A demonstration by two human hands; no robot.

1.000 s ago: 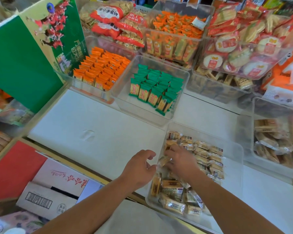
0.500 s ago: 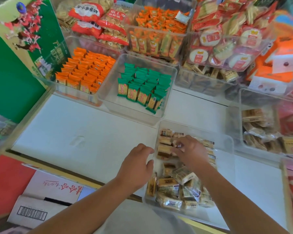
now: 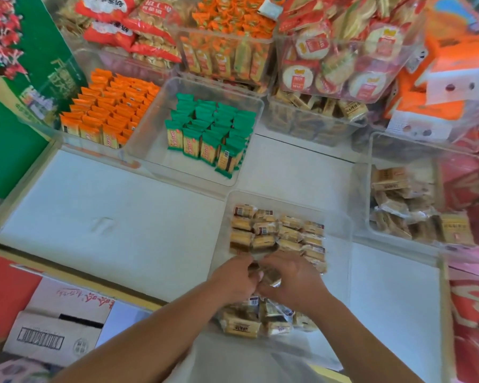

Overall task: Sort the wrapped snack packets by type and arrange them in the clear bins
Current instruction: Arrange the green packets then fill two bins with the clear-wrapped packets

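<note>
Closing in since before, left hand (image 3: pixel 234 277) and right hand (image 3: pixel 292 281) meet; their fingers pinch one packet (image 3: pixel 271 277).

Green packets (image 3: pixel 210 134), orange packets (image 3: pixel 108 106)

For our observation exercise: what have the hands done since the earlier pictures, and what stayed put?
The left hand moved right into the bin, the right hand drew back toward the person; they now meet, both holding one packet. The green packets and orange packets stayed put.
</note>
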